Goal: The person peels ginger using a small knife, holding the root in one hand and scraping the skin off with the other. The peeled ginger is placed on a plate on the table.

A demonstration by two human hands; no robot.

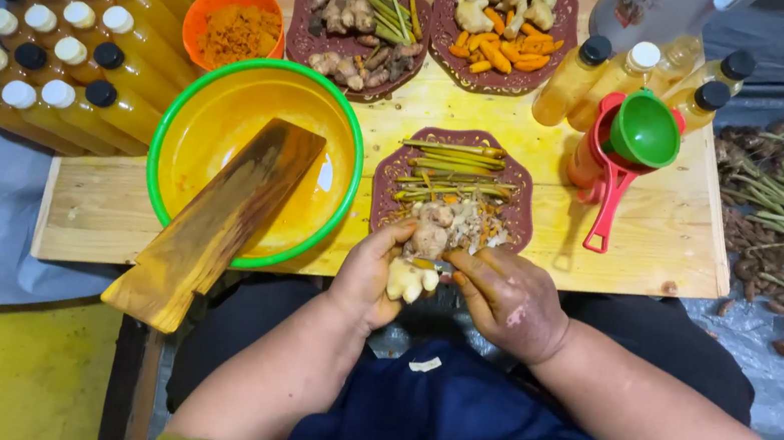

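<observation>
A pale wooden board (652, 234) bears three maroon plates (388, 174); a yellow basin (266, 67); bottles (572, 82); an orange bowl (200, 8).

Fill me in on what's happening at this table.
A person holds a pale ginger root in the left hand, while the right hand works a small blade against it, over a dark red plate of peelings and lemongrass stalks. Beside it, a wooden board leans in a yellow basin. Capped bottles of yellow liquid lie at the table's edge.
</observation>
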